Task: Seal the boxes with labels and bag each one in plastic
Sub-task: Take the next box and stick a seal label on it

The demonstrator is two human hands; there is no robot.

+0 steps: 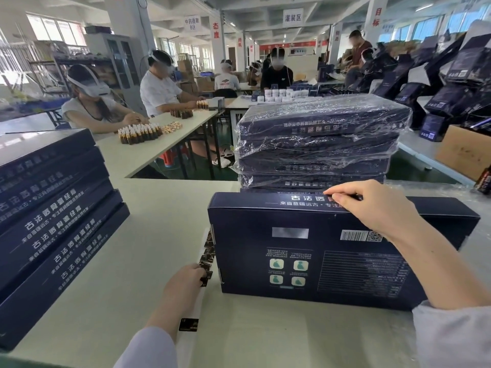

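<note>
A dark blue box (pixel 292 258) lies flat on the white table (pixel 159 208) before me, its back with a barcode facing up. My right hand (pixel 372 205) rests on the box's far edge, its fingertips pressing on the far side panel near the white lettering. My left hand (pixel 183 282) lies on a white backing strip (pixel 196 309) that carries a row of small dark labels (pixel 206 258), fingers touching one label beside the box's left end. A stack of plastic-wrapped boxes (pixel 318 144) stands just behind the box. A pile of unwrapped blue boxes (pixel 53 208) fills the left.
Clear plastic bags (pixel 475 256) lie at the table's right. A cardboard carton (pixel 462 152) and heaps of dark packaging (pixel 451 75) stand at the right rear. Several people sit at tables beyond, one table (pixel 159 144) holding small brown bottles (pixel 140 132).
</note>
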